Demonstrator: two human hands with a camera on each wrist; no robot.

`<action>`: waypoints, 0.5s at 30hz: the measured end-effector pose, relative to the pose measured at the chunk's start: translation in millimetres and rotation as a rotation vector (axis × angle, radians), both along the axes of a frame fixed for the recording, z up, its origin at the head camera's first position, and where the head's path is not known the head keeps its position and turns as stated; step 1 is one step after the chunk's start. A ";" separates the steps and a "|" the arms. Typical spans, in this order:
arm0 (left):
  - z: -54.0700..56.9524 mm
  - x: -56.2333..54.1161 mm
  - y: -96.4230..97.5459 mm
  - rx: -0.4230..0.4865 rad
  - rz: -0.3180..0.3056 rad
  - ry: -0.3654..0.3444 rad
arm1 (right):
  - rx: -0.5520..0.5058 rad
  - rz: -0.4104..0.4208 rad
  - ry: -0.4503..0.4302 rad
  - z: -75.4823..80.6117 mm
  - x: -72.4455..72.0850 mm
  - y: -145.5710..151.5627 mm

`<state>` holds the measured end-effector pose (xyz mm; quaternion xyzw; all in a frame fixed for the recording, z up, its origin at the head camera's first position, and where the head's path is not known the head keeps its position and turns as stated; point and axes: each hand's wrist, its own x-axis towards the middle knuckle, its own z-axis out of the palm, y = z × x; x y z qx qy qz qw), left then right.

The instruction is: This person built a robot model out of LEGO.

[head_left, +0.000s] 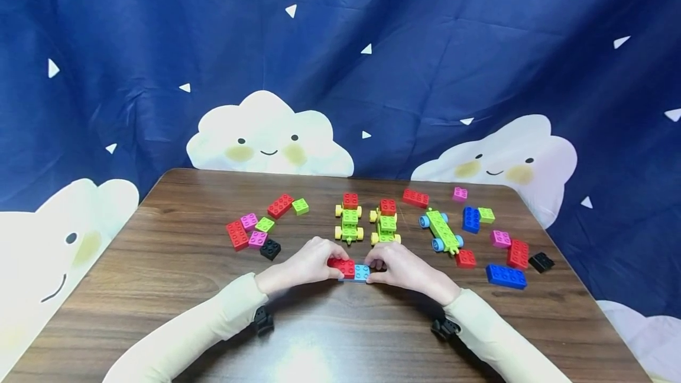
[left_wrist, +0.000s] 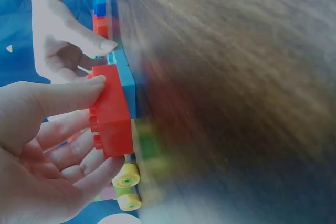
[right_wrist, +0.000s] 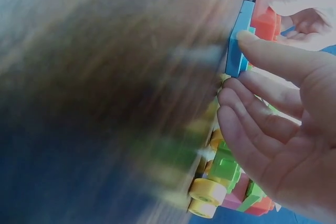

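Note:
My left hand [head_left: 313,262] pinches a red building brick [head_left: 346,267] between thumb and fingers. The brick lies over the left part of a flat light blue brick [head_left: 362,273] on the table, with an end jutting past it in the left wrist view. The right hand [head_left: 405,266] pinches the right end of the light blue brick [right_wrist: 239,45], thumb on its near side. Blue studs show between the hands. Just beyond the hands stand two green toy cars with yellow wheels, the left car [head_left: 349,223] and the right car [head_left: 387,223], both with red bricks on top.
Red, pink, green and black bricks lie at left, among them a black brick [head_left: 270,249]. At right are a green car base [head_left: 443,231] with blue wheels, a long blue brick [head_left: 506,276] and several other bricks. A cloud-patterned curtain [head_left: 372,16] hangs behind the wooden table [head_left: 213,324].

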<state>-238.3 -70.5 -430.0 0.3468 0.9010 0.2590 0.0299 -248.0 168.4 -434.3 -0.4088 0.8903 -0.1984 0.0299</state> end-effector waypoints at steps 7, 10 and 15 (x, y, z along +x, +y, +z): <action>-2.8 1.9 -0.3 -0.035 -0.015 0.075 | 0.011 -0.001 0.013 -1.3 1.5 1.0; -3.7 1.3 -0.7 -0.038 -0.020 0.086 | 0.011 0.002 0.020 -1.2 2.1 1.0; -3.8 -0.1 -4.0 -0.021 -0.042 0.065 | 0.015 -0.002 0.017 -1.4 2.6 0.7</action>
